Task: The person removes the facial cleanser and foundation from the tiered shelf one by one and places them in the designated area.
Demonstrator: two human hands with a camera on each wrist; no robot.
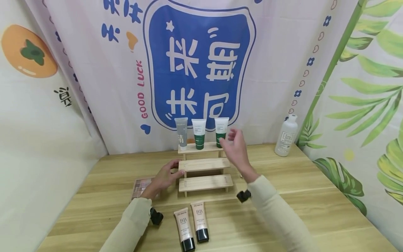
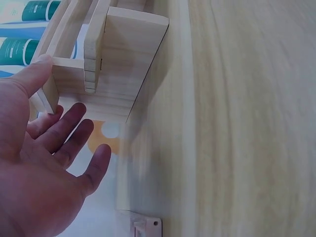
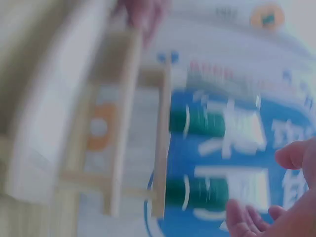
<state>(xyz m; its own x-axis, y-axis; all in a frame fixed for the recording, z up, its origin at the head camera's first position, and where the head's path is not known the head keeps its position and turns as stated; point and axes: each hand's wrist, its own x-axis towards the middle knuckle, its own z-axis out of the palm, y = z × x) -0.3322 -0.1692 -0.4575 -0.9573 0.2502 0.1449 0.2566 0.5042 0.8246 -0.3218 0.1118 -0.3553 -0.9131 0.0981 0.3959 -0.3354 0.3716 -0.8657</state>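
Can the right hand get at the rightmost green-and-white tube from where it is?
Most likely yes. The right hand is right beside that green-and-white tube on the top step, its thumb and fingers apart, and nothing appears to stand in between.

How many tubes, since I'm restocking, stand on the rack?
3, on the top tier: left grey tube, middle green-white tube, right green-white tube nearest the right hand.

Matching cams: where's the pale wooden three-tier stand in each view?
Head: pale wooden three-tier stand at centre, just below mid-frame.
Left wrist: stand at upper left, turned sideways.
Right wrist: stand across much of the left half, sideways, blurred.
Shared landmark: two green-and-white squeeze tubes on its top tier.
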